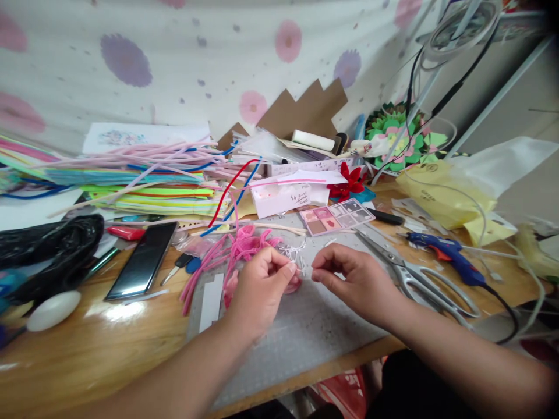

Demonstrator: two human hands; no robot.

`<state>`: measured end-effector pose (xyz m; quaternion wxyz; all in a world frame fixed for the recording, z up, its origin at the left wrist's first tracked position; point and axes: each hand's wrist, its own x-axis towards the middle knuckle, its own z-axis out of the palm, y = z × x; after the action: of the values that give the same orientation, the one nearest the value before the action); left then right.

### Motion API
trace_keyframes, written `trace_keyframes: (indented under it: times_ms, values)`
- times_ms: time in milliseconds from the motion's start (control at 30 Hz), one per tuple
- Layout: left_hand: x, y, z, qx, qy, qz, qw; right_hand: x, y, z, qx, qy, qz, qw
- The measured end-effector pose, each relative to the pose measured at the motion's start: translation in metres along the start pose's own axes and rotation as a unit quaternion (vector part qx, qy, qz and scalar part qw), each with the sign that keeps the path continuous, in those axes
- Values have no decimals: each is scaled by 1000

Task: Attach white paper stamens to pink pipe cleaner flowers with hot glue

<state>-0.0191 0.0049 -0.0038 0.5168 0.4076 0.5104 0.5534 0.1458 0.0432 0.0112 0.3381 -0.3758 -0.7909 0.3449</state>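
Over a grey cutting mat (305,326), my left hand (262,285) is closed on a small pink fuzzy piece (293,286) with its thumb and fingers pinching it. Close beside it, my right hand (353,279) pinches toward the same spot, fingertips together near thin white wire (297,251); what it grips is too small to make out. A tangle of pink pipe cleaners (236,250) lies just behind and left of my left hand.
Large scissors (414,276) and a blue glue gun (445,253) lie to the right. A phone (144,261), keys and a black bag (48,250) sit to the left. Stacked coloured paper and pipe cleaners (144,174), a palette (336,215), paper flowers and yellow bags crowd the back.
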Motion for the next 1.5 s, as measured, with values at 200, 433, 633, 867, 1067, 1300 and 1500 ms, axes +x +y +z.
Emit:
trace_keyframes:
  times_ms: [200, 433, 633, 867, 1067, 1300, 1500]
  values:
    - [2, 1, -2, 37, 24, 6, 999, 1, 41, -36, -152, 13, 9, 988]
    - [-2, 3, 1, 14, 8, -21, 1000, -2, 57, -53, -295, -22, -65, 953]
    - [-4, 2, 1, 136, -25, 20, 990, -14, 0, -19, -34, -68, 60, 995]
    - [-4, 4, -1, 121, -37, 23, 992, -17, 12, -23, 283, -81, 112, 949]
    - [-7, 3, 0, 116, -43, 2, 992, -28, 12, -24, 426, -63, 111, 896]
    - [-6, 4, -4, 109, -70, 5, 992, -25, 24, -69, -81, -30, 139, 987]
    - [-4, 7, -2, 60, -62, -38, 995, -57, 94, -176, -324, 170, 319, 874]
